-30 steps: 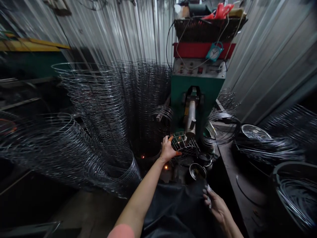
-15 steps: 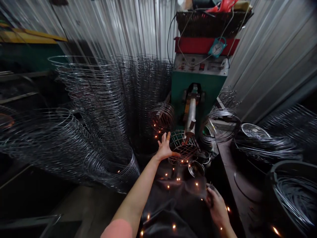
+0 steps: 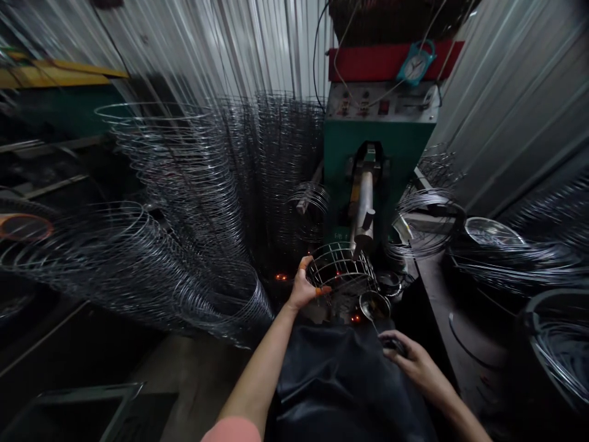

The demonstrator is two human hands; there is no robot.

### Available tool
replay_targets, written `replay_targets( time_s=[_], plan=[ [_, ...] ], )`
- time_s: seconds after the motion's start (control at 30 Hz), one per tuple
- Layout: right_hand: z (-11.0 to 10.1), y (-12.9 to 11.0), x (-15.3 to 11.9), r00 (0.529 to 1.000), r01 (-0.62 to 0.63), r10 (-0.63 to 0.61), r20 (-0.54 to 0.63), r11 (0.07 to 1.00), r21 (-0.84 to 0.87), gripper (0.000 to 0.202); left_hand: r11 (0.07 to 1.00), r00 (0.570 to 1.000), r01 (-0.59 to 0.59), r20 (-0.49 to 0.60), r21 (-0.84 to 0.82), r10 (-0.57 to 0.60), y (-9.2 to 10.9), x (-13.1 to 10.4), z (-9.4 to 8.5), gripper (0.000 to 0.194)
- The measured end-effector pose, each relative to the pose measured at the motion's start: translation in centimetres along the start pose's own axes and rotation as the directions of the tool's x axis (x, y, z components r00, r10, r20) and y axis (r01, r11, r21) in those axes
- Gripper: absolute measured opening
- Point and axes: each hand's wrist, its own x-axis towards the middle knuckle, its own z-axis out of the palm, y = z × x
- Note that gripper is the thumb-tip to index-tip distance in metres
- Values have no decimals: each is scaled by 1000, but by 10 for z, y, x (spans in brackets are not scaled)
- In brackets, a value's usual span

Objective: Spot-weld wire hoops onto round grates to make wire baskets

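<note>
- The wire basket [image 3: 342,265] lies at the foot of the machine's metal arm [image 3: 365,202], its open grid tilted towards me and the arm's lower end reaching down to it.
- My left hand [image 3: 301,291] has hold of the basket's left side, thumb low and fingers higher; I'd judge that this spread steadies the frame and leaves its right side unobstructed.
- Orange wraps [image 3: 323,290] cover some fingertips, probably against sharp wire or heat.
- My right hand [image 3: 411,359] is closed around a dark object [image 3: 393,345], too dim for me to identify. It sits low, near my lap, well apart from the basket.
- A small bowl [image 3: 363,298] is just below the basket, between my two hands, perhaps so either can reach it.
- Glowing orange specks [image 3: 281,277] show near the left hand; the dark covering [image 3: 335,380] over my lap likely guards against them.
- The green machine [image 3: 340,153] rises behind, with a turquoise clock [image 3: 416,64] hanging in front of its red top, presumably for easy reading.
- Stacked wire rings [image 3: 193,166] stand to the left; more wire coils [image 3: 423,245] lie by the counter [image 3: 432,288] on the right.
</note>
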Motion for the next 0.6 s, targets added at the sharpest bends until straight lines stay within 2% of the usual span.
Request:
replay_targets(
  time_s=[0.1,0.2,0.3,0.4,0.47,0.5,0.6],
  plan=[
    [-3,-58,11,965,43,-39,258,999,-11,29,990,993,-117,28,82,115,17,-14,-16,102],
    [4,-85,31,938,35,-48,343,998,44,32,967,985,-157,109,201,137,33,-21,-26,101],
    [19,-87,56,934,25,-40,354,999,47,29,946,969,-189,204,264,137,44,-22,-28,100],
    [35,-77,76,965,206,-175,194,966,-157,18,938,938,-224,321,263,134,53,-21,-25,100],
    [42,-70,83,940,337,-330,82,870,-360,13,942,924,-216,366,259,111,58,-20,-22,100],
    [43,-67,85,918,380,-390,69,817,-433,13,944,921,-206,378,258,98,60,-18,-20,100],
    [37,-59,83,870,481,-471,148,738,-473,20,948,914,-190,399,254,76,63,-13,-14,101]
  ],
)
